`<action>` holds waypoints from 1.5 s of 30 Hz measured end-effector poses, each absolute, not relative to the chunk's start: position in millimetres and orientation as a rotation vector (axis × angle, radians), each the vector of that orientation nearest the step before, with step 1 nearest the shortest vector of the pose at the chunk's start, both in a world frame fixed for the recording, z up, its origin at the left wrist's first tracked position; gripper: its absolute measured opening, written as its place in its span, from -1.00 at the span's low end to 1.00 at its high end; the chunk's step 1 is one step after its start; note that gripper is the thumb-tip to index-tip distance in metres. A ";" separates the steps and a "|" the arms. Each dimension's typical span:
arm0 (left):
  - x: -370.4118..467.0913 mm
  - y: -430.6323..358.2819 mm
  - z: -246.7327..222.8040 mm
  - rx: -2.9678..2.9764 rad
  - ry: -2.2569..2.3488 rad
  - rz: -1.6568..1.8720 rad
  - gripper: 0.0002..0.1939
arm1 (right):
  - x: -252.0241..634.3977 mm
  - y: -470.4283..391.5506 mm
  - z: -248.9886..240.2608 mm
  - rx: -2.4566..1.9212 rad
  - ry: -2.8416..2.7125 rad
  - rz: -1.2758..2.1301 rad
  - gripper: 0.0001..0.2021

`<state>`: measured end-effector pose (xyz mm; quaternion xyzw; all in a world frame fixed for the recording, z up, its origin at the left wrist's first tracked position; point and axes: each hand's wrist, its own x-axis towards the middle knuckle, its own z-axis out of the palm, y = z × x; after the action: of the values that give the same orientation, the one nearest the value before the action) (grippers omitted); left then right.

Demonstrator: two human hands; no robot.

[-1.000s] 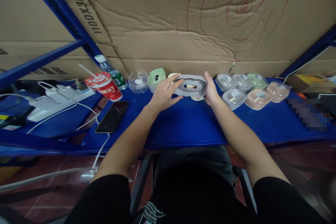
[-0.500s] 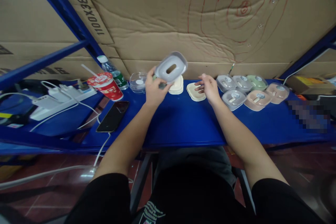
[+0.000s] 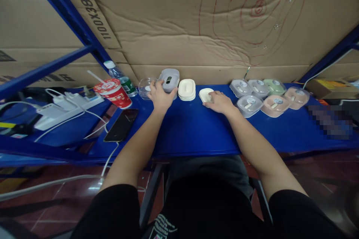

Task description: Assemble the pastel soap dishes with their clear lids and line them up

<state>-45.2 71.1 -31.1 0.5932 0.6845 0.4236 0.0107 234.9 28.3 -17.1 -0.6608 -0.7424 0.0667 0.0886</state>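
Note:
My left hand (image 3: 162, 97) is closed round the near edge of a grey plastic dish (image 3: 171, 75) with a dark oval slot in its middle. The dish is at the back of the blue table, partly over a clear plastic lid (image 3: 145, 86). Right of it stands a small stack of cream plastic trays (image 3: 186, 88). My right hand (image 3: 221, 102) grips another cream tray (image 3: 205, 95) by its right side, thumb in front and fingers over the top. The fingertips partly hide that tray.
Several clear-lidded boxes (image 3: 249, 105) in grey, green and pink stand at the right. At the left are a red paper cup (image 3: 114, 95) with a straw, a water bottle (image 3: 123, 78), a phone (image 3: 121, 124) and a power strip (image 3: 64, 107). Cardboard (image 3: 157, 26) backs the table.
My left hand has lowered the grey dish and moved it left, off the front of the cream stack. My right hand has come down and left onto the single cream tray.

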 end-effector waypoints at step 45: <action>-50.8 79.1 -34.0 1.856 2.105 1.369 -0.10 | 188.5 46.4 -34.7 -1.355 -2.235 0.006 -0.53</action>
<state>-50.8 79.1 -34.0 0.5945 0.6741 0.4383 0.0096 188.5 46.4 -34.7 -0.5006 -0.8254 0.0022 0.2609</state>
